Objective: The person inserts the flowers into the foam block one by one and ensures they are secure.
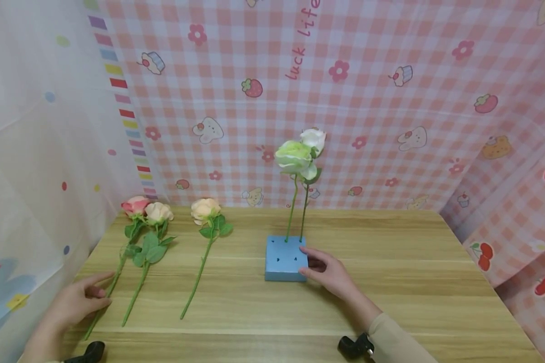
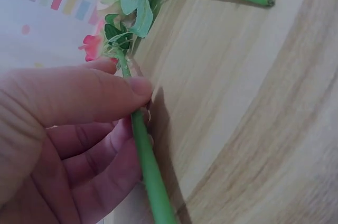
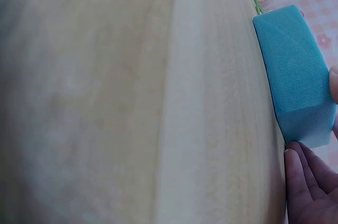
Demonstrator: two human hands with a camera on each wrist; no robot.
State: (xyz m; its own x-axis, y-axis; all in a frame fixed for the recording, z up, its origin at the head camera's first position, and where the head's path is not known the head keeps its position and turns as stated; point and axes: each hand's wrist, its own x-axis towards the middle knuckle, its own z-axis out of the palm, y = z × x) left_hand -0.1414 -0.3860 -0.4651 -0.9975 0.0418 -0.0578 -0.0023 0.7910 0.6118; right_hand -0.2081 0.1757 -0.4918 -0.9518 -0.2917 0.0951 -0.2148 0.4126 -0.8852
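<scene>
My left hand [image 1: 74,302] pinches the green stem of a pink rose [image 1: 135,205] between thumb and fingers; the left wrist view shows the stem [image 2: 147,163] lying across the fingertips. Beside it lies a cream rose [image 1: 158,214], and further right a peach rose [image 1: 205,209]. My right hand [image 1: 331,275] grips the right side of a blue foam block [image 1: 285,262], with fingertips at its edge and front corner. Upright in the block's back holes stand a pale green rose [image 1: 292,157] and a white rose [image 1: 313,140]. Several dark holes show in its top.
The wooden table [image 1: 404,252] runs back to a pink checked cloth [image 1: 368,111], with a white printed curtain [image 1: 50,151] at the left. A black device [image 1: 356,346] sits at the right wrist, and another [image 1: 91,351] at the left.
</scene>
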